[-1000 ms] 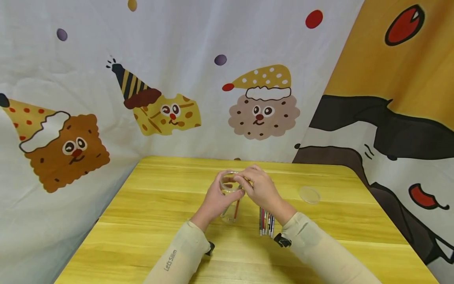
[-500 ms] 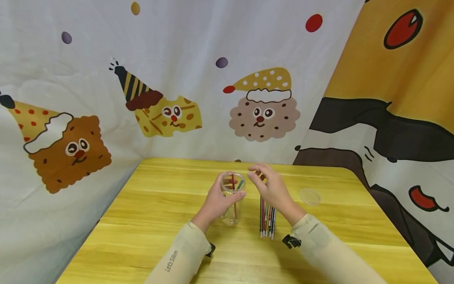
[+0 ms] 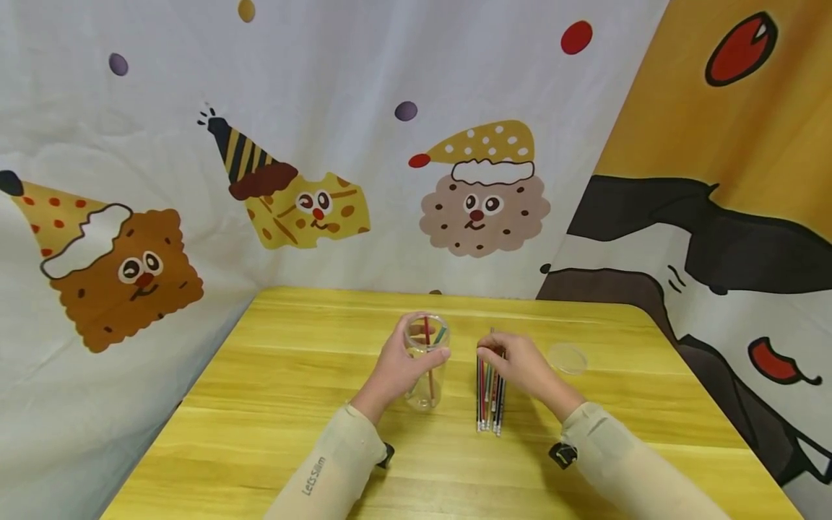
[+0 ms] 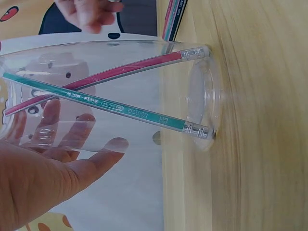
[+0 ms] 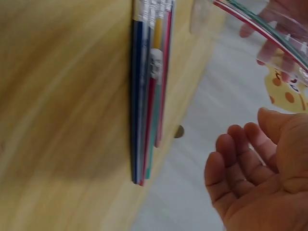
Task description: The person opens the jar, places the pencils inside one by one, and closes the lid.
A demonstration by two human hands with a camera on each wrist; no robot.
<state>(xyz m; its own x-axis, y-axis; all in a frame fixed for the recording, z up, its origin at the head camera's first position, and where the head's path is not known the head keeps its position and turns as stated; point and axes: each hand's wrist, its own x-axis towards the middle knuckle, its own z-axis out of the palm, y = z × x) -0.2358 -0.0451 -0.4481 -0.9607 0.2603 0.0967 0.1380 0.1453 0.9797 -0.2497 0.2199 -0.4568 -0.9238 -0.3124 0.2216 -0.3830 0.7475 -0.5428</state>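
My left hand grips a clear jar around its upper part, thumb on the near side. The jar stands upright on the table. Inside it, a red pencil and a green pencil lean across each other, eraser ends down. To the right lies a bundle of several pencils, white erasers toward me. My right hand hovers over the far end of that bundle, covering it in the head view. In the right wrist view its fingers curve loosely with nothing between them.
A clear round lid lies flat on the wooden table, right of the pencils. Behind the table's far edge hangs a cartoon-printed curtain.
My right hand has left the jar's mouth and moved right and down to the pencil bundle. The left hand keeps its grip, and the jar stays in place.
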